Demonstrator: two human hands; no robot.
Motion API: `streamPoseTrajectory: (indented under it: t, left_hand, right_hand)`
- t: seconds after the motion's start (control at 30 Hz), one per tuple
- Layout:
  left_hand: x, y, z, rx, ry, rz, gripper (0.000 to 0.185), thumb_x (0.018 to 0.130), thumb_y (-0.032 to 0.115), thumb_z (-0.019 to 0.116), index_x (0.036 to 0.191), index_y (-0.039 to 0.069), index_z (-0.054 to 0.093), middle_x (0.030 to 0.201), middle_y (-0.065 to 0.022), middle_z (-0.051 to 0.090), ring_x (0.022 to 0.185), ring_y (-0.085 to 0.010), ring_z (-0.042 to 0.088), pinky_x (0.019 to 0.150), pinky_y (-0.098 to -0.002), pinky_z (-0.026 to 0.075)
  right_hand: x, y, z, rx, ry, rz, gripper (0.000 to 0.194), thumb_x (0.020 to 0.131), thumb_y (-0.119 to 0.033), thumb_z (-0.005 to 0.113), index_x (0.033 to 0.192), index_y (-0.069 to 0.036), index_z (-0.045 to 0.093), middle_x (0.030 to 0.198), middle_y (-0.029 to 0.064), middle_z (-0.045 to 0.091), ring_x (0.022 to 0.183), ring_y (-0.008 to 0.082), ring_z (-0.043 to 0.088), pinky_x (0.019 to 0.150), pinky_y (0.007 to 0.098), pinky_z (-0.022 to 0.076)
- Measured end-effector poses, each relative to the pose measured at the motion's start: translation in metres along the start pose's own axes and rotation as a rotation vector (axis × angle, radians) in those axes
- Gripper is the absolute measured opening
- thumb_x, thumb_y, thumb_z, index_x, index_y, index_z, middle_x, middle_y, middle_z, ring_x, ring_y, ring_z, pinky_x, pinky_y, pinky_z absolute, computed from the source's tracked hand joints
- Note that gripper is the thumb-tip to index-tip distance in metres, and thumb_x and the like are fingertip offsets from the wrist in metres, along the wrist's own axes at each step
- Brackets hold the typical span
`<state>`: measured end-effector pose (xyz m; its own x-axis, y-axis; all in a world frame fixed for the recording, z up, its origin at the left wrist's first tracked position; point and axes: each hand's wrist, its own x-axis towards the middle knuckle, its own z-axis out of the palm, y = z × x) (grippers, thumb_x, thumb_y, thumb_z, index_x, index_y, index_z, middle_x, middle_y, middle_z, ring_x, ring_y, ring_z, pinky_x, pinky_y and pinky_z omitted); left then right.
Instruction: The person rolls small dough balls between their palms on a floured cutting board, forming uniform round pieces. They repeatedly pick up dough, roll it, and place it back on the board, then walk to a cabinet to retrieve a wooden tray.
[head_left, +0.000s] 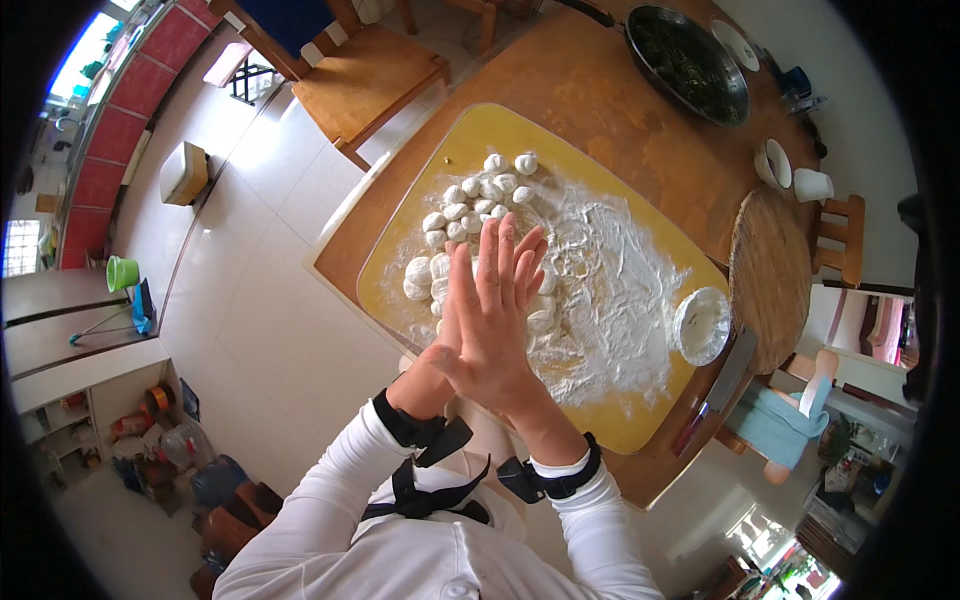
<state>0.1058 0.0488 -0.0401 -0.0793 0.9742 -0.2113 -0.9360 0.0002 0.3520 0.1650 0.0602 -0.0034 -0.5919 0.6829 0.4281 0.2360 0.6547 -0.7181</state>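
Observation:
My right hand (496, 330) lies palm to palm against my left hand (441, 358), above the near part of a yellow board (480, 139). The fingers of both point away from me, and the right hand covers most of the left. Whether anything sits between the palms is hidden. Beneath and beyond them, several small floured dough balls (484, 191) are grouped on the board. Larger floured dough pieces (418, 279) lie closer to me, partly hidden by my hands. White flour (607, 285) is spread over the board's right side.
A flour-coated bowl (703, 328) stands at the board's right corner. Beside it are a cleaver (731, 371) and a round wooden board (772, 281). A pan of dark greens (686, 64) occupies the table's (570, 67) far side. A wooden chair (367, 79) stands beyond the left edge.

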Motion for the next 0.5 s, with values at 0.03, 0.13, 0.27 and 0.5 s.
streamPoseTrajectory:
  t: [0.03, 0.13, 0.27, 0.5]
  left_hand:
    - [0.000, 0.001, 0.000, -0.019, 0.016, 0.008, 0.085, 0.088, 0.075, 0.020, 0.151, 0.016, 0.018, 0.152, -0.0090, 0.027, 0.139, -0.0234, 0.028, 0.113, -0.0378, 0.019]
    - [0.003, 0.005, -0.007, -0.139, 0.021, 0.020, 0.085, 0.088, 0.074, 0.021, 0.150, 0.016, 0.019, 0.151, -0.0084, 0.029, 0.138, -0.0229, 0.030, 0.113, -0.0378, 0.021]
    - [0.015, 0.013, -0.028, -0.083, 0.249, 0.126, 0.075, 0.092, 0.065, 0.033, 0.143, 0.009, 0.033, 0.143, -0.0102, 0.040, 0.133, -0.0234, 0.035, 0.114, -0.0364, 0.020]
    - [-0.001, 0.013, -0.057, 0.281, 0.589, 0.347, 0.052, 0.097, 0.048, 0.041, 0.129, 0.007, 0.046, 0.126, -0.0090, 0.055, 0.128, -0.0187, 0.041, 0.111, -0.0336, 0.023]
  right_hand:
    - [0.000, 0.001, -0.002, -0.002, -0.038, 0.029, 0.083, 0.094, -0.064, 0.015, 0.147, 0.000, 0.021, 0.152, 0.0282, 0.014, 0.141, 0.0448, 0.015, 0.113, 0.0550, 0.0107]
    - [0.002, 0.018, -0.006, 0.513, -0.094, 0.217, 0.085, 0.094, -0.064, 0.020, 0.148, 0.001, 0.015, 0.153, 0.0260, 0.012, 0.142, 0.0378, 0.016, 0.114, 0.0490, 0.0107]
    - [0.018, 0.082, 0.005, 0.706, 0.217, 0.507, 0.052, 0.100, -0.032, 0.045, 0.137, 0.004, 0.038, 0.140, 0.0183, 0.043, 0.129, 0.0258, 0.043, 0.108, 0.0366, 0.0315]
    - [0.023, 0.178, 0.011, -0.320, -0.046, 0.081, 0.032, 0.082, -0.006, 0.064, 0.114, -0.002, 0.061, 0.122, 0.0137, 0.058, 0.109, 0.0311, 0.057, 0.092, 0.0373, 0.0477]
